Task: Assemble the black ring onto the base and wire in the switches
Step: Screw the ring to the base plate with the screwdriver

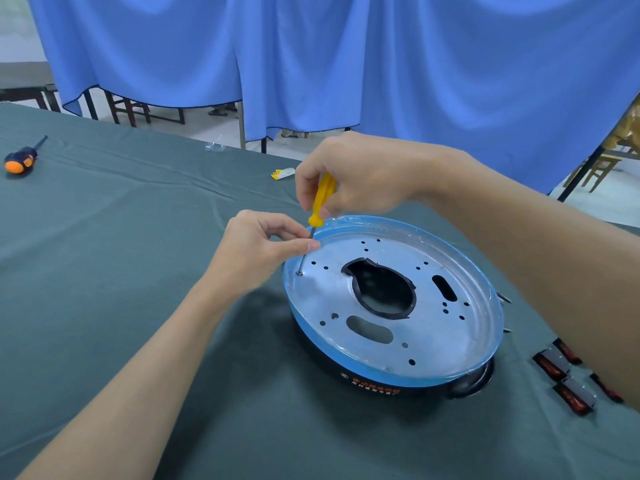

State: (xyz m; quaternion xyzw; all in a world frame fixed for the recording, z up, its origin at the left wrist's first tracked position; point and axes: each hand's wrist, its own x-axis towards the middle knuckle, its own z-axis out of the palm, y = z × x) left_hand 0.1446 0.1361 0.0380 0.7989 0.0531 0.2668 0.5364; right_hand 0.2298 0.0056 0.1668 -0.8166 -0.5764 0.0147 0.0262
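The black ring (pixel 349 377) sat under the film-wrapped metal base (pixel 433 329) on the green tablecloth (pixel 138 271). The right hand (pixel 360 174) gripped a yellow screwdriver (pixel 322 199), tip on a rim screw (pixel 300 273). The left hand (pixel 256 251) pinched its shaft, apparently to steady it. Red switches (pixel 568 379) lay nearby.

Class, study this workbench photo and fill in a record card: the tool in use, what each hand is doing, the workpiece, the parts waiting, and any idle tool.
tool in use: yellow screwdriver, tip at a hole near the left edge of the base
right hand: grips the handle
left hand: pinches the shaft
workpiece: round metal base with blue film on its rim, black ring showing beneath it
parts waiting: red switches on the cloth, right of the base
idle tool: orange screwdriver, far left
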